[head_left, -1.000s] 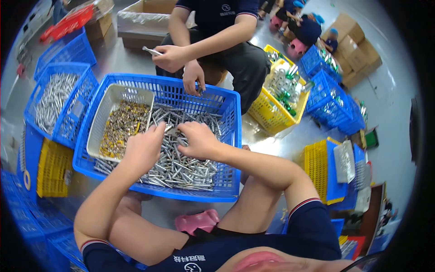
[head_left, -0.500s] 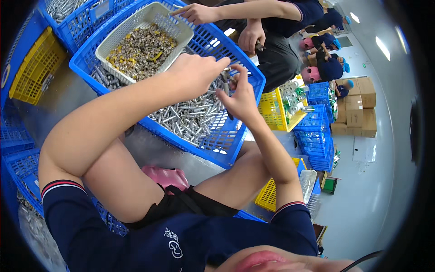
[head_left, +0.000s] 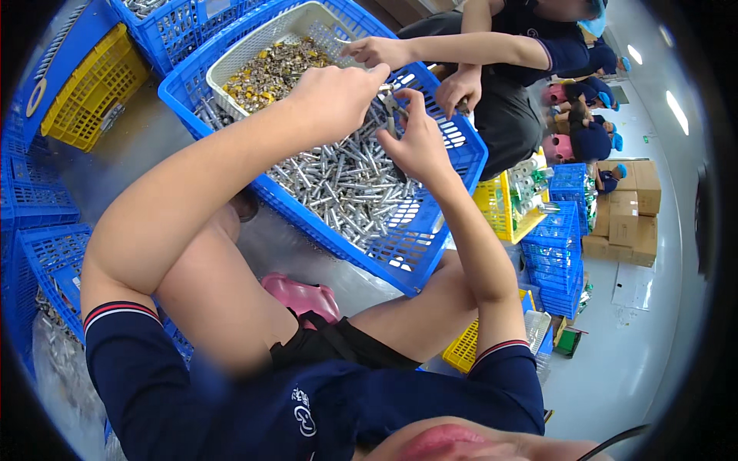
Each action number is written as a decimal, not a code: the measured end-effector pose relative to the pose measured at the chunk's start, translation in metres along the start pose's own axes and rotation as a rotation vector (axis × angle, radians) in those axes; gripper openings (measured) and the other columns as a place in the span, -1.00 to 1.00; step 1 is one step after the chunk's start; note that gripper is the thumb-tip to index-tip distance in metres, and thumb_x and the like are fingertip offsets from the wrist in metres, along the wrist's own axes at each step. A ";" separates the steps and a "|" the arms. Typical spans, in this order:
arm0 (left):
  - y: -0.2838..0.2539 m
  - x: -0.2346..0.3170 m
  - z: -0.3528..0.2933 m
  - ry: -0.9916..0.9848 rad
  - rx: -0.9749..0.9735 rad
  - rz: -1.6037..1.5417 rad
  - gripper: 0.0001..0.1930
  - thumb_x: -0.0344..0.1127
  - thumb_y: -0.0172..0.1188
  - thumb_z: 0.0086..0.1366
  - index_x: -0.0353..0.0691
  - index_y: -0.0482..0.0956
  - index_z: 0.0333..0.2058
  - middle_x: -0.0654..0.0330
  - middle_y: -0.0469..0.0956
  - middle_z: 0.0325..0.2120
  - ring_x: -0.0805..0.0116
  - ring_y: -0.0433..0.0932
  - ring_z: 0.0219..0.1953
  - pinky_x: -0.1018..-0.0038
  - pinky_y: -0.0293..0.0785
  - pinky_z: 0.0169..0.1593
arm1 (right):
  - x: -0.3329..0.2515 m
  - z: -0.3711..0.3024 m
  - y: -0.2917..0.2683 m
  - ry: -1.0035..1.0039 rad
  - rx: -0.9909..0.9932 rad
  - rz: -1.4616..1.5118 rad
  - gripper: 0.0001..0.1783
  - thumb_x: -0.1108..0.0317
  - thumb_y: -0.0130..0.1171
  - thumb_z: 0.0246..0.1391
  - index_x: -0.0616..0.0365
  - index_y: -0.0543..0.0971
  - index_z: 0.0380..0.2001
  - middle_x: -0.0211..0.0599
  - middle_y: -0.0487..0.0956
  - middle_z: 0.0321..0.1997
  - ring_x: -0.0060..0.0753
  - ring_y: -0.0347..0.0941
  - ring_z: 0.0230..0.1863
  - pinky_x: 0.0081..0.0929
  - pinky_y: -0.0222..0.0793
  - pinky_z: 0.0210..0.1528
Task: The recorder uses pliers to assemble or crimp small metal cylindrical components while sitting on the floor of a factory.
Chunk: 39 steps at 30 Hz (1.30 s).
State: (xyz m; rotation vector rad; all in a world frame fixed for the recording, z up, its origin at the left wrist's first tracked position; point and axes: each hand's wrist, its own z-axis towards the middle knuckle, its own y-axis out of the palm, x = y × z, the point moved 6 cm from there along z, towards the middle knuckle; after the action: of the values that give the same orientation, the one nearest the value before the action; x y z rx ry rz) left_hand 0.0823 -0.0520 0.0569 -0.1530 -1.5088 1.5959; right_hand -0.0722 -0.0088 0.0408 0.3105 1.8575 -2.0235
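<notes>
1. Left hand [head_left: 336,94] and right hand [head_left: 416,140] both pinch one small metal part [head_left: 390,104] between them.
2. They're right over the blue crate [head_left: 430,253], above its pile of silver bolts [head_left: 338,180].

Grey concrete floor [head_left: 115,165] carries everything. Big blue crate [head_left: 430,253] sits directly on it under both hands, a white basket [head_left: 254,42] at its far end. Yellow crate [head_left: 88,84] on the floor well left of the left hand [head_left: 338,92], with more blue crates [head_left: 34,207] nearer along the left edge. Yellow crate [head_left: 511,211] and stacked blue crates [head_left: 557,253] lie right of the right hand [head_left: 419,142]. Pink low stool [head_left: 300,296] on the floor below the hands. Cardboard boxes [head_left: 626,211] far right.
</notes>
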 end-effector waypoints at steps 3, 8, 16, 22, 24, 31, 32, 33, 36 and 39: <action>0.005 -0.004 -0.002 0.002 -0.021 0.015 -0.78 -0.29 -0.01 0.36 -0.19 0.32 -0.07 -0.08 0.61 -0.38 -0.15 0.62 -0.30 -0.03 0.51 -0.27 | 0.006 0.000 0.004 -0.030 0.015 -0.005 -0.32 0.22 0.28 -0.14 0.16 0.26 0.05 0.16 0.56 -0.33 0.23 0.54 -0.21 -0.02 0.43 -0.14; 0.012 -0.008 0.000 -0.048 -0.066 0.055 -0.77 -0.23 0.00 0.38 -0.17 0.31 -0.07 -0.11 0.60 -0.39 -0.19 0.59 -0.28 -0.07 0.47 -0.25 | 0.021 0.001 0.002 -0.117 0.040 -0.111 -0.32 0.16 0.29 -0.11 0.16 0.28 0.06 0.10 0.59 -0.31 0.16 0.55 -0.21 -0.05 0.47 -0.15; 0.008 -0.017 0.001 -0.068 -0.014 -0.003 -0.81 -0.27 0.04 0.37 -0.20 0.36 -0.13 -0.11 0.58 -0.45 -0.23 0.56 -0.29 -0.03 0.40 -0.25 | 0.013 0.011 0.011 -0.117 0.035 -0.105 -0.38 0.17 0.25 -0.07 0.14 0.30 0.04 0.02 0.61 -0.30 0.08 0.57 -0.18 -0.02 0.45 -0.18; 0.009 -0.025 0.004 -0.140 -0.092 0.069 -0.81 -0.26 0.07 0.36 -0.23 0.37 -0.16 -0.16 0.59 -0.45 -0.22 0.58 -0.34 0.00 0.44 -0.26 | 0.019 0.017 0.026 -0.149 0.106 -0.090 -0.37 0.22 0.25 -0.09 0.16 0.27 0.05 -0.01 0.61 -0.30 0.04 0.56 -0.15 -0.03 0.44 -0.18; 0.001 -0.030 -0.002 -0.175 -0.099 0.089 -0.80 -0.27 0.07 0.36 -0.25 0.38 -0.15 -0.16 0.59 -0.44 -0.19 0.59 -0.35 0.04 0.46 -0.26 | 0.011 0.023 0.036 -0.166 0.140 -0.064 -0.38 0.24 0.25 -0.09 0.16 0.27 0.04 -0.02 0.61 -0.31 0.03 0.56 -0.15 -0.03 0.44 -0.19; -0.001 -0.035 -0.004 -0.286 -0.162 0.017 -0.77 -0.28 0.07 0.36 -0.31 0.39 -0.13 -0.17 0.60 -0.27 -0.12 0.62 -0.19 0.16 0.49 -0.12 | 0.007 0.029 0.041 -0.053 0.015 -0.012 -0.32 0.33 0.25 -0.11 0.11 0.26 0.12 -0.13 0.55 -0.21 -0.08 0.48 -0.05 -0.07 0.29 -0.06; -0.001 -0.036 -0.004 -0.307 -0.162 0.013 -0.77 -0.28 0.07 0.36 -0.31 0.39 -0.12 -0.17 0.60 -0.26 -0.11 0.62 -0.17 0.16 0.49 -0.11 | 0.006 0.029 0.043 -0.050 0.021 -0.004 -0.32 0.33 0.25 -0.11 0.11 0.26 0.12 -0.13 0.55 -0.21 -0.08 0.48 -0.05 -0.07 0.29 -0.06; -0.001 -0.037 -0.003 -0.321 -0.175 0.025 -0.77 -0.29 0.07 0.36 -0.31 0.39 -0.12 -0.16 0.60 -0.24 -0.11 0.61 -0.17 0.17 0.49 -0.10 | 0.004 0.028 0.043 -0.085 0.057 -0.029 -0.32 0.31 0.26 -0.11 0.15 0.26 0.11 -0.11 0.57 -0.22 -0.06 0.51 -0.08 -0.06 0.36 -0.09; 0.000 -0.044 -0.003 -0.318 -0.169 0.051 -0.75 -0.27 0.08 0.35 -0.32 0.39 -0.13 -0.16 0.60 -0.26 -0.09 0.62 -0.18 0.18 0.49 -0.11 | 0.000 0.027 0.041 -0.117 0.083 -0.051 -0.33 0.29 0.27 -0.09 0.19 0.26 0.09 -0.09 0.58 -0.22 -0.03 0.55 -0.09 -0.05 0.42 -0.12; 0.010 -0.064 -0.003 -0.339 -0.286 0.083 -0.74 -0.26 0.09 0.34 -0.33 0.40 -0.14 -0.15 0.60 -0.29 -0.08 0.62 -0.20 0.18 0.49 -0.13 | 0.002 0.027 0.040 -0.137 0.135 0.019 -0.37 0.30 0.26 -0.10 0.15 0.28 0.07 -0.10 0.56 -0.23 -0.02 0.51 -0.09 -0.06 0.36 -0.12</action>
State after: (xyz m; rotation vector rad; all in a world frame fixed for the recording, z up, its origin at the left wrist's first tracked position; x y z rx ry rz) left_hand 0.1164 -0.0907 0.0178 -0.1093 -2.0157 1.5173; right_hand -0.0548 -0.0380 0.0064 0.2182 1.6349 -2.1063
